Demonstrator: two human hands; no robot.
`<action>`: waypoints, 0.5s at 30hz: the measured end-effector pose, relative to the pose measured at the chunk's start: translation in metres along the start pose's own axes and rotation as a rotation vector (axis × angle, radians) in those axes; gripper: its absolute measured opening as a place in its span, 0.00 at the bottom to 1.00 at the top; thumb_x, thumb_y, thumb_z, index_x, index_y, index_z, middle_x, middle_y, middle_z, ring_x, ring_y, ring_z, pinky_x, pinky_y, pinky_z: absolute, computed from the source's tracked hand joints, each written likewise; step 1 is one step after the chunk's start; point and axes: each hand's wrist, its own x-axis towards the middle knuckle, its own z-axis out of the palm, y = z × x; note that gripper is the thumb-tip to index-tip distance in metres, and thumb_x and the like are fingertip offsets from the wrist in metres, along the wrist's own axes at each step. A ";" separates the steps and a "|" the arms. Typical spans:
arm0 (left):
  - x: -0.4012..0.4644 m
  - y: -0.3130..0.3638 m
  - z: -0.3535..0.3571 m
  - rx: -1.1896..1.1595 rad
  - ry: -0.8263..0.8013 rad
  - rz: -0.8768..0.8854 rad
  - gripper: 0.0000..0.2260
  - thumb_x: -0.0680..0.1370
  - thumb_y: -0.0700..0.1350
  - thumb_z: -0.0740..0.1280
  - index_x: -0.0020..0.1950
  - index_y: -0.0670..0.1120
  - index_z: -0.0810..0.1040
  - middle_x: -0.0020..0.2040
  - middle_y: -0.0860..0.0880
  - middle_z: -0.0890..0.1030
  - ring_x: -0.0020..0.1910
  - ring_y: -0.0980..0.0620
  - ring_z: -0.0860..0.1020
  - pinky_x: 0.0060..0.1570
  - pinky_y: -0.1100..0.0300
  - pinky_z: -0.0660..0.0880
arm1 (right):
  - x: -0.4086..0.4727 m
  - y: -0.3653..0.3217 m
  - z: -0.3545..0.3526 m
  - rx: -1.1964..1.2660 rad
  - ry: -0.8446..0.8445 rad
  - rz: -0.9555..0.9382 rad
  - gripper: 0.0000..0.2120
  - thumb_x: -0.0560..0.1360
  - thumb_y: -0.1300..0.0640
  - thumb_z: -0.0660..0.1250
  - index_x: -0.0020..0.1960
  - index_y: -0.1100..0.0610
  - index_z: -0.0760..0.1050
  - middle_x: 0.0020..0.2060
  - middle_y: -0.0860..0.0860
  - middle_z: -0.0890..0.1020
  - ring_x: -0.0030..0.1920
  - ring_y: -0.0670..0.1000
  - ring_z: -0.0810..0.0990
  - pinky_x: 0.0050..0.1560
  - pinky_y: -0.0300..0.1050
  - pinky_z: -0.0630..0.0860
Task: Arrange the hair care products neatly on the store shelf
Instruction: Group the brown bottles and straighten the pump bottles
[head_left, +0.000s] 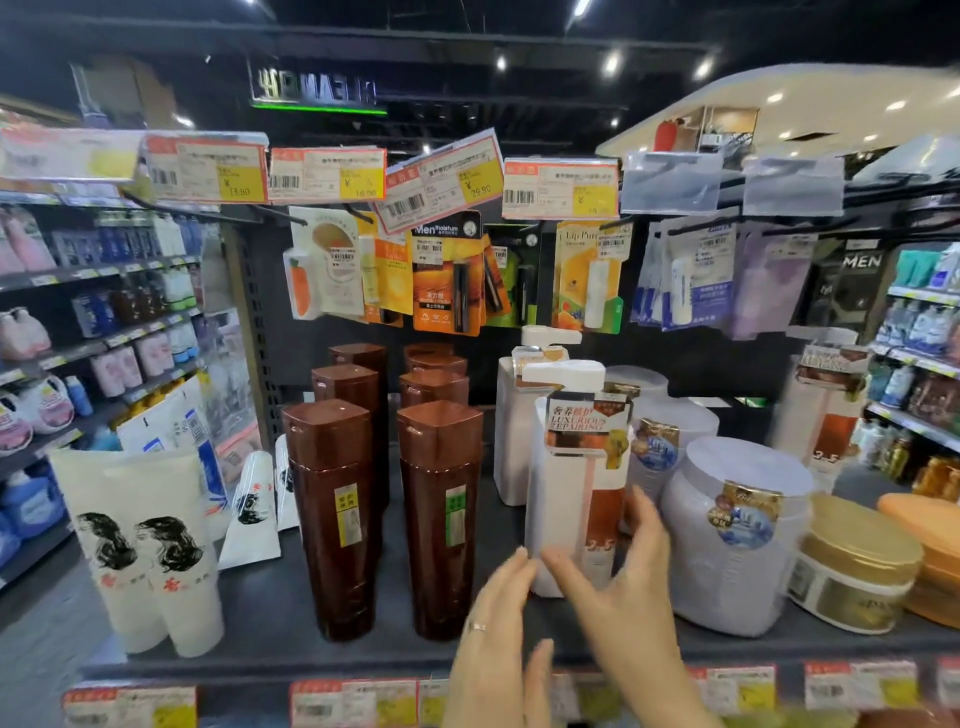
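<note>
On the left of the shelf (270, 613), white tubes (150, 561) are stood on their caps, and two neat rows of tall brown bottles (332, 514) are lined up beside them. The front pump bottle (566, 493) is found just right of the brown rows, near the front edge of the shelf, with a second pump bottle right behind it.

The left hand (493, 618) is held open, with straight fingers touching the bottle's lower left corner. The right hand (618, 587) is spread wide too, with fingers laid on the bottle's front and right side. Nothing is gripped; the bottle is only being nudged.

To do this step well, the bottle should be pushed low down, near its bottom, so it is not tipped over. It should be slid gently until it is lined up with the bottle behind. The big white jar (727, 545) on the right should not be bumped.

The bottle is stood upright, so its long side runs up and down. Its pump spout is pointed to the right, and its label is faced to the front.
</note>
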 end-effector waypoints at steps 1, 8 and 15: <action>-0.012 -0.091 0.041 0.033 -0.143 -0.207 0.34 0.65 0.36 0.71 0.66 0.59 0.66 0.66 0.67 0.66 0.66 0.73 0.59 0.68 0.74 0.52 | 0.005 0.003 -0.001 -0.039 -0.078 0.068 0.52 0.62 0.50 0.78 0.74 0.50 0.48 0.69 0.47 0.60 0.71 0.48 0.59 0.72 0.47 0.60; 0.048 0.054 0.033 0.029 -0.292 -0.463 0.34 0.76 0.40 0.61 0.74 0.46 0.42 0.73 0.53 0.54 0.73 0.54 0.57 0.70 0.65 0.54 | 0.032 0.011 0.002 -0.109 -0.193 0.094 0.51 0.61 0.47 0.78 0.72 0.49 0.49 0.65 0.48 0.69 0.62 0.46 0.69 0.62 0.42 0.68; 0.074 0.028 0.034 0.122 -0.280 -0.457 0.37 0.75 0.36 0.59 0.75 0.50 0.39 0.76 0.49 0.54 0.74 0.53 0.57 0.74 0.55 0.54 | 0.055 0.009 0.010 -0.029 -0.263 0.077 0.48 0.62 0.46 0.77 0.71 0.49 0.51 0.60 0.45 0.70 0.55 0.42 0.71 0.54 0.35 0.69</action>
